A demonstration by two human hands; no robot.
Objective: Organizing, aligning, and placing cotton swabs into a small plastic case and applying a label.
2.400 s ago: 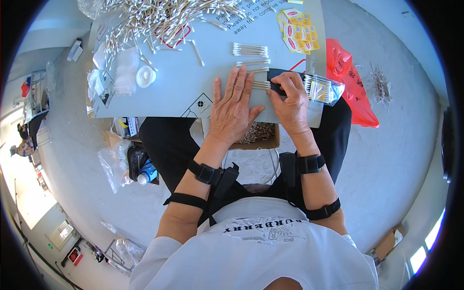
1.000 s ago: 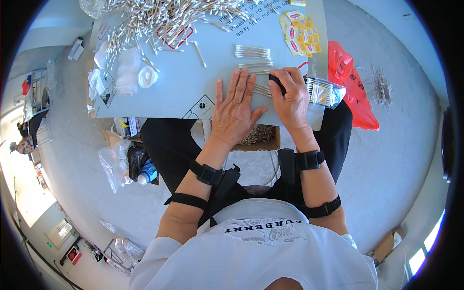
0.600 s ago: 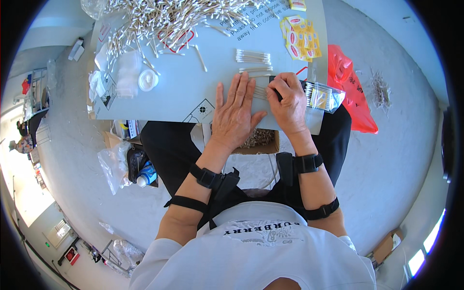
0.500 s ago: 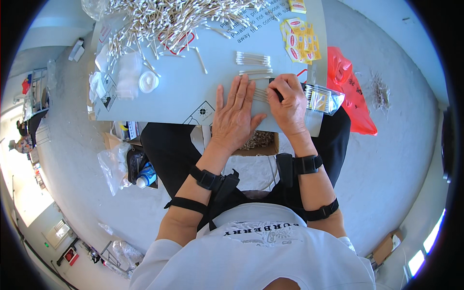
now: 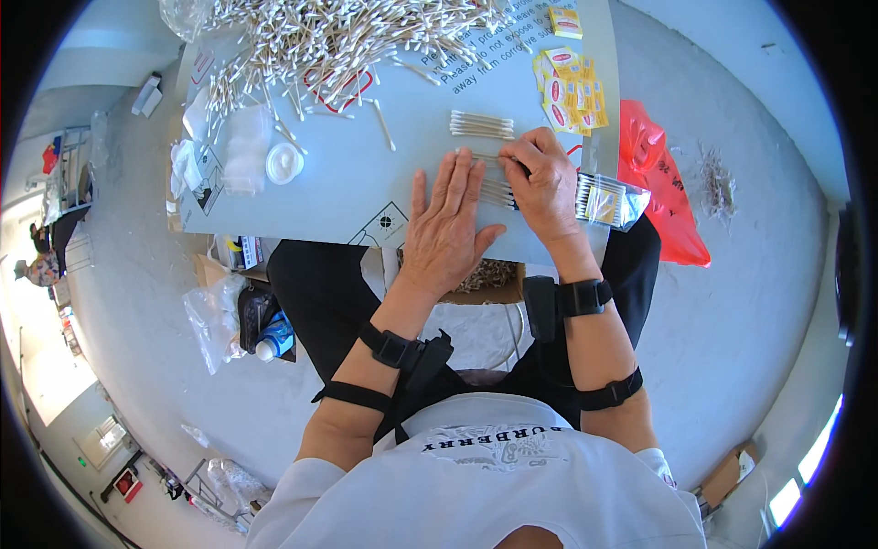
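Note:
My left hand point(image 5: 446, 224) lies flat on the grey board point(image 5: 338, 197), palm down, fingers stretched forward and thumb out to the side. Its fingertips reach the left ends of some cotton swabs. My right hand point(image 5: 543, 188) is closed in a pinch at the right end of a cotton swab point(image 5: 485, 157). Something dark shows between its fingers, too hidden to name. Between my hands lies a small group of swabs point(image 5: 497, 193), partly covered. Farther off rests a neat row of swabs point(image 5: 482, 125). Right of my right hand is a clear bag point(image 5: 631, 206) holding swabs and a yellow card point(image 5: 602, 203).
A big heap of loose swabs point(image 5: 338, 41) spreads over the far side. Yellow cards point(image 5: 574, 96) lie at the far right. A round white tub point(image 5: 284, 164) and white cotton pads point(image 5: 247, 151) are at left. A red plastic bag point(image 5: 663, 206) hangs beyond the right edge.
My right hand has shifted slightly away from me, from the group between my hands to the loose swabs just beyond it. My left hand stays flat in about the same place.

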